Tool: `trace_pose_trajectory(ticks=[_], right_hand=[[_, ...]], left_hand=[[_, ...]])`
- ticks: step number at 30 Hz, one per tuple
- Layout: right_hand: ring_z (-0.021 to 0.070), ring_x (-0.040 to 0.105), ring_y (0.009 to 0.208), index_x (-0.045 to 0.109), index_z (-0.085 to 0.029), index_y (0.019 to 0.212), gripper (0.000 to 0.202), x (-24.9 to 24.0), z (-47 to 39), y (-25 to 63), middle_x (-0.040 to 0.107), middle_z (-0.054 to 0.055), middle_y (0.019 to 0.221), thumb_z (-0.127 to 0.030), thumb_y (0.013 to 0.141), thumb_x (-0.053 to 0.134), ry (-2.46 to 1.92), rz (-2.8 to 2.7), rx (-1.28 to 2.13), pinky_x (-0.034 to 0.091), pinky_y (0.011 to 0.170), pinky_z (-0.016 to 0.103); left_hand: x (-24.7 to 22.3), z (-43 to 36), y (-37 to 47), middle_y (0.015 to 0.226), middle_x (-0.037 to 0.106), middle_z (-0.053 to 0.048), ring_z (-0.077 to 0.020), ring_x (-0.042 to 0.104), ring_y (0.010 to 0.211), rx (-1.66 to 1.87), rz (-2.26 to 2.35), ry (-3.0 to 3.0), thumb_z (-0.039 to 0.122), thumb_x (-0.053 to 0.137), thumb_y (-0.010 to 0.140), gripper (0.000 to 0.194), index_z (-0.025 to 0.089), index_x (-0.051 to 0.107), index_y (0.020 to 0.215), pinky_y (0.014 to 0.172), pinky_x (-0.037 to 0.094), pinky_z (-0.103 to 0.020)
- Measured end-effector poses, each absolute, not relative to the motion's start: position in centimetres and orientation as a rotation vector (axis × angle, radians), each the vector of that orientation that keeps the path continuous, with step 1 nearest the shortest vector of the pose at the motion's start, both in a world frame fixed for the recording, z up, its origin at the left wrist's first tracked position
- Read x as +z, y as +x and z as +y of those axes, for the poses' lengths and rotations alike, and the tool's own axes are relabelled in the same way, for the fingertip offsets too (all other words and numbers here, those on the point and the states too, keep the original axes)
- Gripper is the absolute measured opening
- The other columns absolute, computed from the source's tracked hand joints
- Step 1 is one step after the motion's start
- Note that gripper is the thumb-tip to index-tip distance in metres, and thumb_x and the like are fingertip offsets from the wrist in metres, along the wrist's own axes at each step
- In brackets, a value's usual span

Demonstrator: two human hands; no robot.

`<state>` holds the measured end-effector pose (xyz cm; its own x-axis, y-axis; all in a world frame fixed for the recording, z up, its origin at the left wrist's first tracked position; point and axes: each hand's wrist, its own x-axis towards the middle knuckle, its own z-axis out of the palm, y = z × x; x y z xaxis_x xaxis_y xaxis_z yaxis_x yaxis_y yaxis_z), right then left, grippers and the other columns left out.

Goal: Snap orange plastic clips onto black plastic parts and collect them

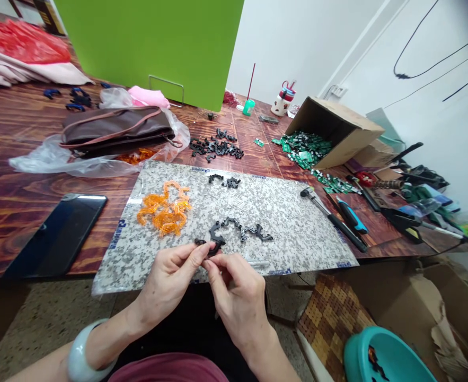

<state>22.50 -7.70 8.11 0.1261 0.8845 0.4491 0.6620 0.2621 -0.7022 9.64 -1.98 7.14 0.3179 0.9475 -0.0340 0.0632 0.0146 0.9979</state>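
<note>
Just over the front edge of the speckled board (237,207), my left hand (168,281) pinches a black curved plastic part (217,245) between thumb and fingers. My right hand (237,289) is closed close beside it, fingertips meeting the part's underside; what it grips is hidden. Several more black curved parts (256,232) lie on the board right beyond my hands. A pile of translucent orange curved parts (164,212) is to the left. Farther back on the board are two black pieces (230,183) and some thin, pale slivers (239,203).
Behind the board lies a heap of black parts (217,147). Green circuit boards (303,148) spill from a cardboard box (333,124). A hammer-like tool (333,217) and blue-handled cutter (351,215) lie right. A dark tablet (59,233) and brown bag (118,127) are left; a teal basin (388,353) stands below right.
</note>
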Motion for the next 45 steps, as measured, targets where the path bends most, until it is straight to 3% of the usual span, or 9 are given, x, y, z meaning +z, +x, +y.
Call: trace_pose_trajectory(ticks=[5,15,23,28,32,36,45], right_hand=[[0.0111,0.060,0.059,0.061,-0.020,0.087,0.004,9.1,-7.8,22.9,0.066,0.001,0.075,-0.017,0.089,0.059,-1.511,-1.433,0.530,0.048,0.055,0.022],[0.0107,0.058,0.054,0.055,-0.020,0.081,0.010,10.0,-7.4,24.5,0.062,-0.002,0.068,-0.016,0.084,0.064,-1.630,-1.416,0.779,0.044,0.050,0.020],[0.0171,0.065,0.061,0.051,-0.020,0.081,0.022,11.0,-7.2,25.4,0.065,0.001,0.069,-0.006,0.082,0.069,-1.780,-1.804,0.678,0.042,0.056,0.023],[0.0189,0.068,0.062,0.053,-0.019,0.083,0.025,11.2,-6.8,26.1,0.067,0.002,0.069,-0.016,0.080,0.077,-1.760,-1.968,0.566,0.043,0.055,0.023],[0.0133,0.060,0.053,0.053,-0.019,0.077,0.027,10.0,-6.7,26.9,0.063,0.000,0.063,-0.035,0.087,0.072,-1.544,-1.914,0.361,0.039,0.051,0.021],[0.0088,0.052,0.050,0.059,-0.018,0.079,0.033,9.1,-6.7,27.4,0.063,0.000,0.067,-0.048,0.086,0.070,-1.462,-1.716,0.471,0.040,0.048,0.019],[0.0104,0.058,0.059,0.068,-0.013,0.095,0.031,8.8,-6.8,26.8,0.069,0.004,0.081,-0.039,0.080,0.078,-1.451,-1.529,0.797,0.047,0.054,0.021]], left_hand=[[7.1,-2.0,9.4,0.064,0.066,-0.002,-0.0166,0.058,0.063,0.927,1.042,1.516,0.042,0.057,0.089,0.037,0.017,0.071,0.066,0.058,0.045,-0.024],[7.5,-2.0,8.8,0.055,0.050,0.003,-0.0110,0.045,0.051,0.814,0.943,1.910,0.031,0.048,0.094,0.037,0.015,0.066,0.067,0.052,0.033,-0.023],[7.5,-1.8,8.5,0.055,0.045,0.004,-0.0100,0.044,0.050,0.680,0.823,2.052,0.027,0.045,0.095,0.038,0.018,0.053,0.059,0.051,0.031,-0.023],[7.9,-1.2,8.1,0.060,0.054,0.001,-0.0118,0.048,0.055,0.493,0.757,2.067,0.031,0.039,0.097,0.040,0.016,0.062,0.067,0.054,0.033,-0.025],[8.0,-0.7,7.4,0.061,0.058,0.001,-0.0125,0.051,0.058,0.440,0.772,1.869,0.039,0.044,0.097,0.042,0.017,0.065,0.069,0.055,0.036,-0.023],[7.7,-0.5,7.0,0.066,0.066,0.001,-0.0128,0.057,0.066,0.460,0.805,1.611,0.045,0.050,0.095,0.041,0.018,0.068,0.069,0.063,0.042,-0.020],[8.0,-0.4,7.6,0.063,0.067,-0.001,-0.0140,0.058,0.063,0.535,0.900,1.459,0.051,0.056,0.088,0.040,0.016,0.069,0.072,0.059,0.044,-0.020]])
